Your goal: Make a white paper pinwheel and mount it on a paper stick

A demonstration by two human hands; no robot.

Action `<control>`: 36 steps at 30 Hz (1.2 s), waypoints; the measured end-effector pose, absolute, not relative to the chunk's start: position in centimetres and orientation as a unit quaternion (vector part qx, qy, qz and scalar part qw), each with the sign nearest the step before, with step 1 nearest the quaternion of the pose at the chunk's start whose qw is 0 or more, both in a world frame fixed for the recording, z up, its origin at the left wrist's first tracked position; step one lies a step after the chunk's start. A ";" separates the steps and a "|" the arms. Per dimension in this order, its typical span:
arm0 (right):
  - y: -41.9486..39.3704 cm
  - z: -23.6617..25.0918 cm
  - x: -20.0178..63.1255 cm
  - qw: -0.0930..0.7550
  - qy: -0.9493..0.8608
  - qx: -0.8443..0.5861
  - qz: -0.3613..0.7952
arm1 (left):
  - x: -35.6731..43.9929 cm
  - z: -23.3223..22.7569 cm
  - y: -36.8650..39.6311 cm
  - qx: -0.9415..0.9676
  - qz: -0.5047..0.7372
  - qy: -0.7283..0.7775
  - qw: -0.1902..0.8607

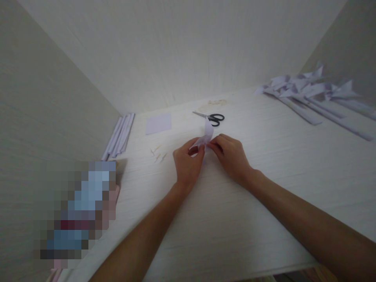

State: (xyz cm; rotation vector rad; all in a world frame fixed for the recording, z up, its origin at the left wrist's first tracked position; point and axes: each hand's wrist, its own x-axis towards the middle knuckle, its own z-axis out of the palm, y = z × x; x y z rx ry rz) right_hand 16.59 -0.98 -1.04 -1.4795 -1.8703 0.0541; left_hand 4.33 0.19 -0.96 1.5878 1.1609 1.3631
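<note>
A pale folded paper (pixel 208 131) is up between my hands, one flap curling upward. My left hand (pixel 189 158) is closed on it, thumb and fingers curved around its lower part. From the other side my right hand (pixel 230 156) pinches at the paper's edge, its fingertips close to the left thumb. Whether a small piece is also between the right fingertips, I cannot tell. Just beyond the paper lie scissors (pixel 216 117) with black handles, partly covered by the flap. Several small thin sticks (pixel 160 157) lie on the table left of my left hand.
A square paper sheet (pixel 158 123) lies at the back left, near a row of rolled paper tubes (pixel 122 133). Paper pinwheels on paper sticks (pixel 299 88) are heaped at the far right. Tan bits (pixel 217 102) lie behind the scissors. A blurred-out object (pixel 85 203) stands at left.
</note>
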 end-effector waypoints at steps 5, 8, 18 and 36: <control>-0.9 -1.4 16.7 0.393 -0.732 -0.555 0.039 | 4.4 -1.0 0.3 0.620 0.542 0.448 0.348; -0.8 -1.5 16.6 0.389 -0.733 -0.556 0.039 | 4.3 -1.0 0.3 0.618 0.539 0.451 0.352; -0.9 -0.9 16.6 0.393 -0.720 -0.571 0.020 | 4.5 -0.9 0.3 0.626 0.539 0.443 0.348; -1.1 -1.1 16.8 0.504 -0.696 -0.512 -0.008 | 4.4 -1.1 0.6 0.541 0.550 0.503 0.390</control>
